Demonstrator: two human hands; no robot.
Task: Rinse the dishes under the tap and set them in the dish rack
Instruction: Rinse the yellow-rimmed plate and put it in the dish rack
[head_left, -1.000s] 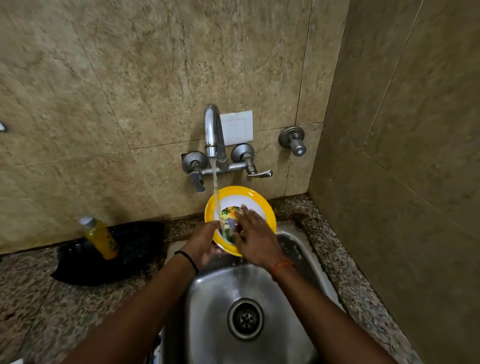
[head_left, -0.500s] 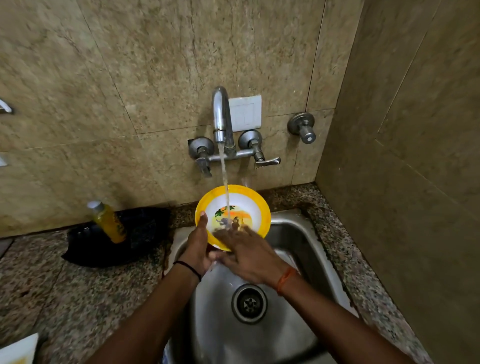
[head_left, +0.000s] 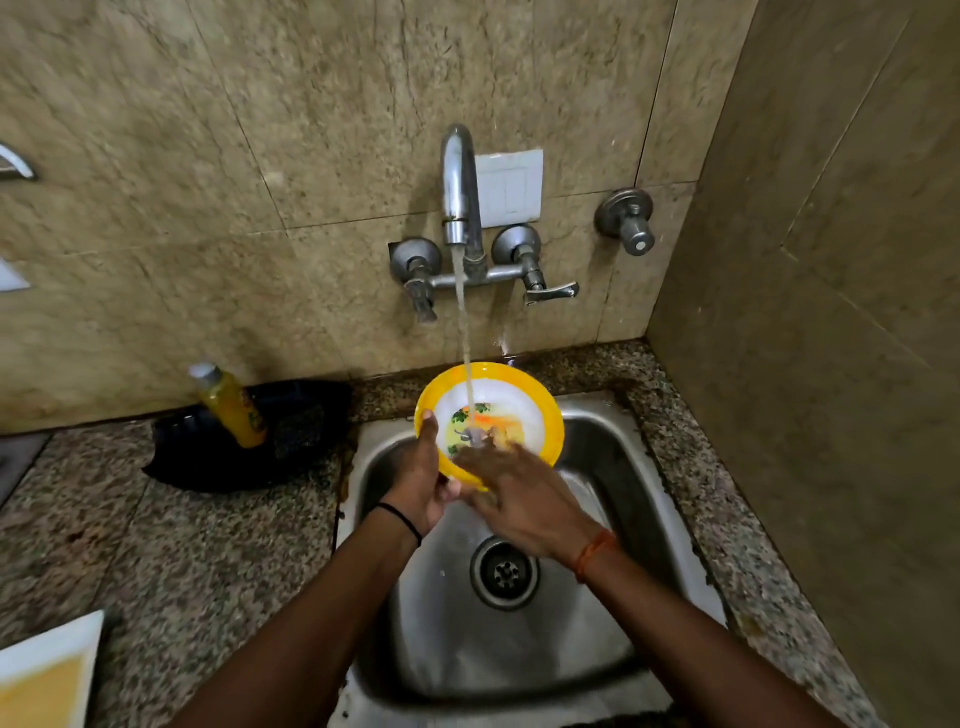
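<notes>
A yellow-rimmed plate (head_left: 524, 402) with a white middle and a coloured picture is tilted up over the steel sink (head_left: 613, 467). Water runs from the wall tap (head_left: 460, 192) onto its face. My left hand (head_left: 423, 480) grips the plate's left lower rim, thumb on the front. My right hand (head_left: 519, 491) lies across the plate's lower face with fingers spread and straight, blurred, rubbing it under the stream. No dish rack is in view.
A yellow soap bottle (head_left: 231, 405) leans in a black tray (head_left: 291, 447) on the speckled counter left of the sink. A white and yellow object (head_left: 47, 675) shows at the bottom left. A side wall closes the right. The sink drain (head_left: 504, 571) is open.
The plate has tipped so its face shows more. My right hand has slid from the plate's centre down to its lower edge. The view has shifted slightly.
</notes>
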